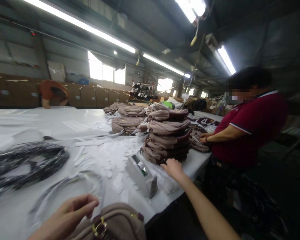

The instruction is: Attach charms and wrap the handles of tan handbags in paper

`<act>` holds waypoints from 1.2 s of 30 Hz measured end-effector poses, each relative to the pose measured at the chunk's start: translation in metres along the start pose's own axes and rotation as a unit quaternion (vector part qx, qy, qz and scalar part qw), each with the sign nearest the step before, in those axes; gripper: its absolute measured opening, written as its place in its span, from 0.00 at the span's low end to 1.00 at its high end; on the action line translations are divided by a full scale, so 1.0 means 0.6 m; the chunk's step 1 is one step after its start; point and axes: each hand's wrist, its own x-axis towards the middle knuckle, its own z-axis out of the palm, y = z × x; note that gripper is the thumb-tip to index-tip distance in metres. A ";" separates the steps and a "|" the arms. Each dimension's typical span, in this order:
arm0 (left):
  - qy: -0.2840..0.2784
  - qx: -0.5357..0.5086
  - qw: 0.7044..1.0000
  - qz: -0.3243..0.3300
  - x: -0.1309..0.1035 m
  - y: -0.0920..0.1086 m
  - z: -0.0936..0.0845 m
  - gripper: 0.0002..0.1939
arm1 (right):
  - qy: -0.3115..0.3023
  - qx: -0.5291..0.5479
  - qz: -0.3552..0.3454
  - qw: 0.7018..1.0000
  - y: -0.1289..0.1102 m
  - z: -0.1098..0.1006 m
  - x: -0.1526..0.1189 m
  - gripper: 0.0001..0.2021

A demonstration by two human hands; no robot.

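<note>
A beige handbag (pixel 122 220) with gold-coloured rings lies at the table's near edge, close below my left hand (pixel 76 211). That hand's thumb and fingers are drawn together; whatever is between them, if anything, cannot be made out. My right hand (pixel 174 168) reaches forward to the foot of a tall stack of beige bags (pixel 168 133). Its fingers are curled over, beside clear plastic (pixel 168 183), and their tips are partly hidden. Between the two hands stands a grey tape dispenser (pixel 141 175).
Bundles of dark straps (pixel 30 161) and pale straps (pixel 65 186) lie left on the white table (pixel 90 125), with white strips (pixel 110 153) scattered around. A co-worker in a red shirt (pixel 250 130) handles bags at the right edge. Another person (pixel 53 91) bends over at the far left.
</note>
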 end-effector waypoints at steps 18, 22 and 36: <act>0.105 -0.026 0.990 -0.092 -0.171 -0.162 -0.010 0.22 | 0.329 0.141 -0.152 0.921 -0.065 -0.061 -0.070 0.33; 0.081 -0.005 0.996 -0.043 -0.134 -0.155 0.019 0.20 | 0.030 0.277 -0.215 0.936 -0.137 0.039 -0.203 0.14; 0.113 -0.047 0.992 -0.028 -0.103 -0.158 0.038 0.22 | -0.167 0.255 -0.173 0.937 -0.222 0.185 -0.272 0.11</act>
